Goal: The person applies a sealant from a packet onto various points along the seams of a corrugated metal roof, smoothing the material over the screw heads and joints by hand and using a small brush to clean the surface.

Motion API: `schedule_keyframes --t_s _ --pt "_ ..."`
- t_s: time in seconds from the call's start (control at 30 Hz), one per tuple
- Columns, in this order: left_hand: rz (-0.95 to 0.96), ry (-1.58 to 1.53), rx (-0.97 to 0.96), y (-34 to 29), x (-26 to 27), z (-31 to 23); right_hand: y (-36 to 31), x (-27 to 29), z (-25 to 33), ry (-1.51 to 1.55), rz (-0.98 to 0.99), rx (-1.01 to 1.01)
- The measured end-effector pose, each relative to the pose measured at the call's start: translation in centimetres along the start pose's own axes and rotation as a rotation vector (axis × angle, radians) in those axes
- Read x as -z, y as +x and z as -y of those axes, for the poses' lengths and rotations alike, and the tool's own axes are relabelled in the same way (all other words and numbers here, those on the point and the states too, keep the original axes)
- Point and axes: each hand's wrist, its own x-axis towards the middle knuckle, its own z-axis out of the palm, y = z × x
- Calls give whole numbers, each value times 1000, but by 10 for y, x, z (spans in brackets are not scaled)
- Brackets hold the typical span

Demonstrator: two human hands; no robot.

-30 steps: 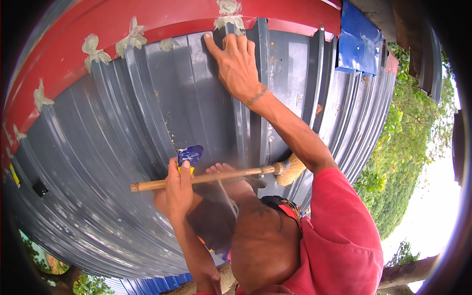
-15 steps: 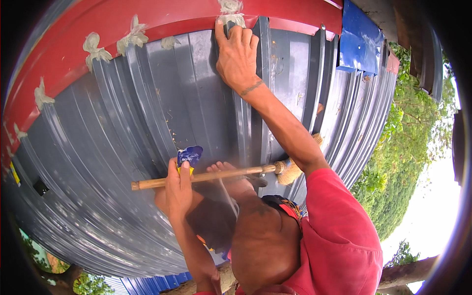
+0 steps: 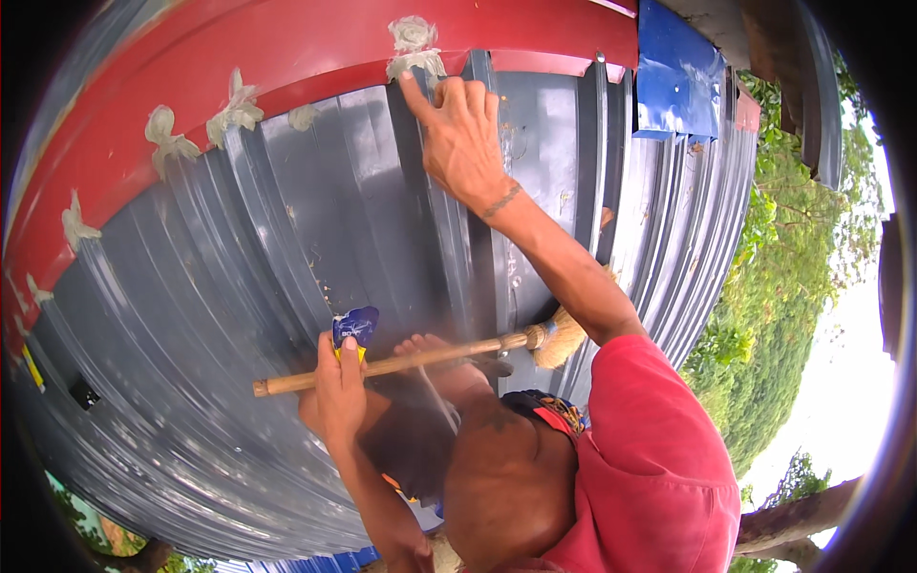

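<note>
My right hand (image 3: 463, 138) reaches up the grey ribbed metal roofing (image 3: 334, 201). Its index finger is stretched out, the tip at the lower edge of a pale grey putty patch (image 3: 415, 65); the other fingers are bent, and nothing shows in them. The patch covers a rib end where the roofing meets a red metal flashing (image 3: 315, 43). Lower down, my left hand (image 3: 341, 396) is closed on a small blue and yellow packet (image 3: 357, 325), pinched under the thumb, with whitish smears on it. Behind that hand passes the wooden handle of a broom (image 3: 559, 339).
More putty patches (image 3: 234, 113) dot the flashing's edge to the left. A blue metal sheet (image 3: 678, 72) overlaps the roofing at upper right. My bare foot (image 3: 425, 346) rests on the roofing near the broom handle. Trees (image 3: 793, 286) stand beyond the right edge.
My right index finger has slid from beside the putty patch down to its lower edge. The view has shifted a little; my left hand still holds the packet.
</note>
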Motion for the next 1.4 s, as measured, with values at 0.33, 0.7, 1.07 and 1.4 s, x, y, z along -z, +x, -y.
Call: schedule_keyframes --t_s 0.33,0.7,1.07,1.4 --pt "4 -11 -14 1 -8 -7 5 -19 -23 -7 -7 -55" --pt "6 -39 -46 2 -20 -10 6 -28 7 -139 -15 11" --pt "6 12 -43 2 -13 -15 -1 -10 28 20 82 30" --pt "5 38 -2 1 -9 -18 10 -34 25 -78 -59 -59"
